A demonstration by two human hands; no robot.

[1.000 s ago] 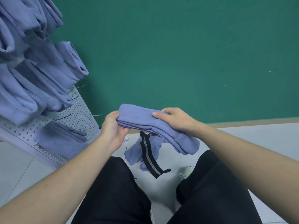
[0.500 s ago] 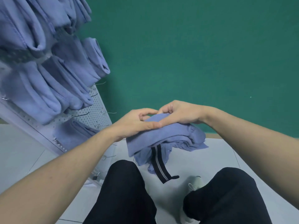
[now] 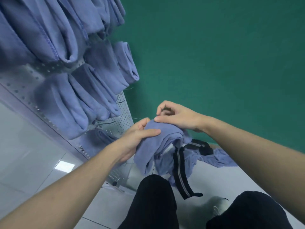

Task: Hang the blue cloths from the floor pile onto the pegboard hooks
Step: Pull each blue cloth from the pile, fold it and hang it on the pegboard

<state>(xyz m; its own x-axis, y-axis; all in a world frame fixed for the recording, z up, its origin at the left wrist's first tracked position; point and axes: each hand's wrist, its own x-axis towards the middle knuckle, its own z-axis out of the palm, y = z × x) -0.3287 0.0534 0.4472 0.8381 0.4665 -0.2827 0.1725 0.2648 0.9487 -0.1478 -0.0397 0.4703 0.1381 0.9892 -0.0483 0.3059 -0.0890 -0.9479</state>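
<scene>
From the head camera, the landmark is the grey perforated metal pegboard, which runs slantwise down the left side of the picture. On it hang folded soft blue cloths in overlapping rows; about nine folds can be told apart, though the upper ones merge and the count is not sure. One more hung blue cloth sits low on the board, under the others. A few bare thin wire hooks stick out of the board's lower right part.

Just right of the pegboard's lower edge, two bare hands hold one bunched blue cloth in the air. The left hand grips it from the pegboard side, fingers curled under and the thumb laid across the top. The right hand pinches the cloth's upper edge — thumb pressed on the fabric, the other fingers curled above it.

Below and to the right of the held cloth, farther from the pegboard, the floor pile of crumpled blue cloth lies on the pale tiled floor, against the green wall. One black strap with a grey stripe lies across it.

At the bottom edge are two knees in black trousers — and one white shoe between them.
</scene>
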